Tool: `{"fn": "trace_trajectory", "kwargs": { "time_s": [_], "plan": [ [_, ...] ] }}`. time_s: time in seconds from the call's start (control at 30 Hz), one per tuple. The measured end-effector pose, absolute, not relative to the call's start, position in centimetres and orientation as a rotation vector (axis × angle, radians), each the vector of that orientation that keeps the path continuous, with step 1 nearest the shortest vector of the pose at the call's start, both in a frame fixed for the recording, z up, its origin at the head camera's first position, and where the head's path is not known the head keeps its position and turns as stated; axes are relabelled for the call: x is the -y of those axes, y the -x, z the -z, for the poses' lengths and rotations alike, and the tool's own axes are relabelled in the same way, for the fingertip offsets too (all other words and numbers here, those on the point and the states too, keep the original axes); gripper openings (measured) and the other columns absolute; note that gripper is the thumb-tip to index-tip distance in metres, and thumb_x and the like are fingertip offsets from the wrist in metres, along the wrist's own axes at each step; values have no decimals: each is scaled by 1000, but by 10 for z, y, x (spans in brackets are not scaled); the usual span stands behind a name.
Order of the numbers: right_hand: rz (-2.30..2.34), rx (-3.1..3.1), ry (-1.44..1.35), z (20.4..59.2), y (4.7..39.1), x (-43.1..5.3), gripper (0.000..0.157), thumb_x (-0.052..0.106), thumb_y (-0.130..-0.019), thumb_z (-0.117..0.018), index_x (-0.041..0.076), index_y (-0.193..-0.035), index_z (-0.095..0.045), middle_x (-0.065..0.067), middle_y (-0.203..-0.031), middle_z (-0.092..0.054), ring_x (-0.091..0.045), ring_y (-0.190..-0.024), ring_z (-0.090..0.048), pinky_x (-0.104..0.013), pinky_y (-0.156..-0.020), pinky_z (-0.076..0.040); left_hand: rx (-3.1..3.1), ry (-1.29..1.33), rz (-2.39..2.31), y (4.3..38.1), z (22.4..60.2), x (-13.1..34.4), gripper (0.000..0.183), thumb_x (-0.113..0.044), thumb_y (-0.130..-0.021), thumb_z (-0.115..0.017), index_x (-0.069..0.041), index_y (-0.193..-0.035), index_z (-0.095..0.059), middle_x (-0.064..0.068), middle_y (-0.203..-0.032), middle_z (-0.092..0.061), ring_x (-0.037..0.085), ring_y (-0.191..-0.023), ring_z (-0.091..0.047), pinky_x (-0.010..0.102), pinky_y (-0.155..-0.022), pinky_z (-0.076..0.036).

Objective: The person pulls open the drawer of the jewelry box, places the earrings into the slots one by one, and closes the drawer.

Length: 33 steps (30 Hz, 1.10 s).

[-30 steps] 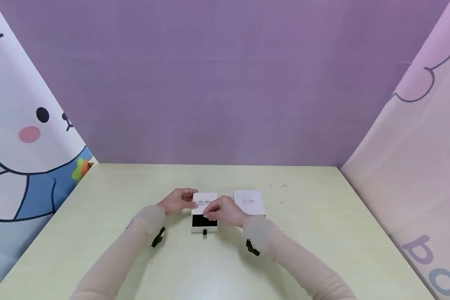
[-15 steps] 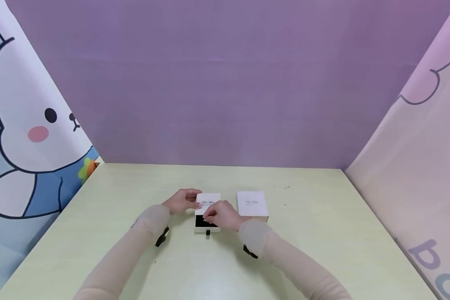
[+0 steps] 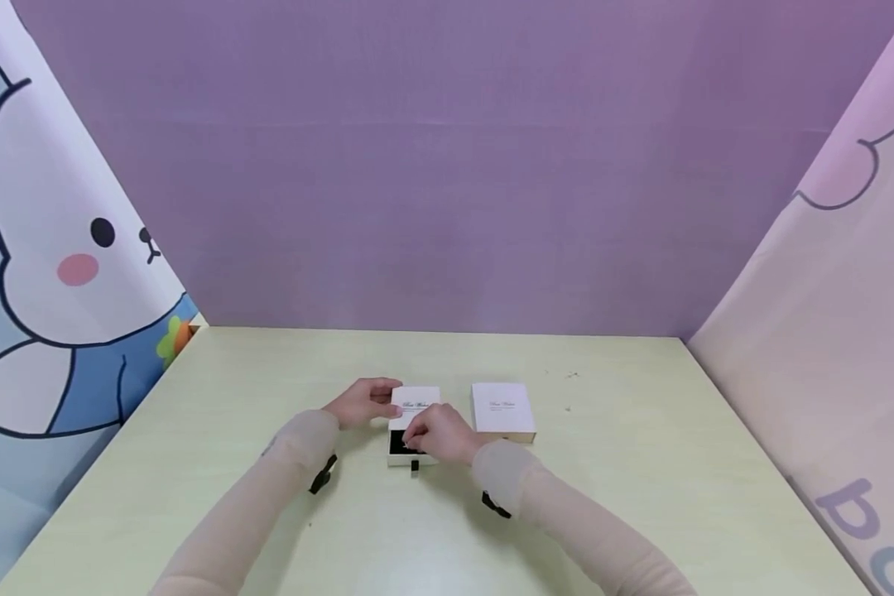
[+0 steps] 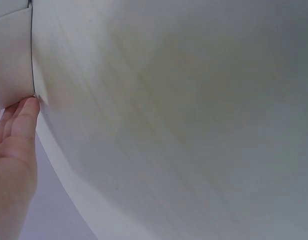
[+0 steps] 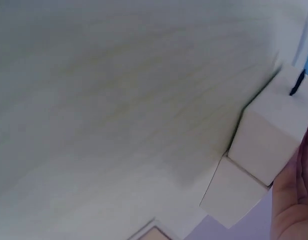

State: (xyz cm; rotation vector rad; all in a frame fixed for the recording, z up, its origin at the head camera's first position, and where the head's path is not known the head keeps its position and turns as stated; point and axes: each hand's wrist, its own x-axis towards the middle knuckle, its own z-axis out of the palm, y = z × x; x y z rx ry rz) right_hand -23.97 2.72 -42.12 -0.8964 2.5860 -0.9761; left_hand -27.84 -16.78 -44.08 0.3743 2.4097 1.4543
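Note:
A white drawer box (image 3: 415,397) with dark script on top stands mid-table. Its drawer (image 3: 398,460) is pulled out toward me, with a black lining inside and a black pull tab (image 3: 415,467) on its front. My left hand (image 3: 363,403) holds the sleeve by its left side, thumb near and fingers behind. Over the drawer, my right hand (image 3: 447,433) pinches a tiny pale thing (image 3: 406,443) against the lining; its kind is too small to tell. In the right wrist view the drawer (image 5: 266,142) sticks out of the sleeve (image 5: 233,190) beside my right hand (image 5: 294,205).
A second white box (image 3: 502,410) with similar script, closed, stands right of the first. The pale table (image 3: 387,546) reaches to a purple backdrop (image 3: 447,165). Small dark specks (image 3: 572,375) lie at the back right. Printed cloths hang on both sides.
My right hand has come down slightly into the drawer with the tiny pale thing. The left hand keeps its hold on the box. The head view has shifted a little.

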Motion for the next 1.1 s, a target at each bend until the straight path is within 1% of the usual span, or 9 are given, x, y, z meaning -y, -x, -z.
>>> {"fn": "trace_trajectory", "kwargs": {
  "time_s": [0.13,0.33,0.6,0.87,1.1],
  "plan": [
    [955,-2600,884,420,240,-27,10,3,-82,-64,6,-79,-73,-2,-76,-71,-2,-63,-55,-15,-59,-47,-2402,-385,-1471,278,441,168,56,-10,-86,-63,7,-134,-39,25,-133,-47,36,-124,-44,43,-102,-40],
    [826,-2687,885,419,238,-24,10,6,-81,-65,9,-79,-74,1,-78,-72,-4,-70,-59,-16,-66,-48,-2411,-392,-1458,279,441,167,56,-12,-86,-63,5,-134,-40,25,-133,-46,37,-124,-43,43,-103,-39],
    [809,-2761,869,420,233,-21,7,9,-81,-67,11,-80,-74,2,-79,-71,-7,-72,-62,-17,-67,-49,-2414,-390,-1473,278,441,170,56,-12,-86,-63,5,-134,-39,25,-135,-44,38,-125,-42,45,-104,-36],
    [806,-2832,882,423,232,-22,7,10,-81,-68,11,-80,-74,4,-76,-70,-2,-65,-58,-14,-62,-47,-2404,-402,-1485,280,444,168,57,-11,-87,-63,7,-135,-38,26,-134,-46,37,-125,-43,44,-103,-38],
    [751,-2899,961,424,231,-21,7,9,-80,-68,12,-77,-73,4,-73,-70,-3,-62,-58,-15,-59,-47,-2407,-397,-1491,278,444,169,56,-10,-87,-62,6,-135,-39,26,-133,-46,37,-124,-44,44,-103,-38]
  ]
}}
